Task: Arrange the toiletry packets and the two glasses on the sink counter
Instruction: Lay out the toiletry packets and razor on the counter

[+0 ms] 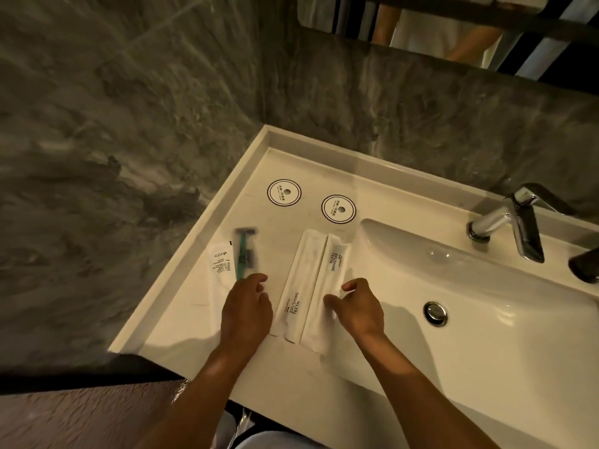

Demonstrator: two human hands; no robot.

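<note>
The white sink counter [181,322] fills the middle, with one bowl [453,280] sunk into its right part and one shiny tap [515,222] at the back edge. Two round paper coasters [284,192] sit side by side near the back left corner. No glasses show.

Two long white toothbrush packets [299,280] lie side by side in the middle of the flat part — their long edges touch. One more white packet [220,264] lies near the left edge, and one green razor [241,254] lies partly over it.

The left hand [248,311] hovers by the near end of the razor, fingers curled and a bit apart; I cannot tell if it grips anything. The right hand [356,307] rests on the right toothbrush packet, thumb and fingers pinching its near half.
</note>
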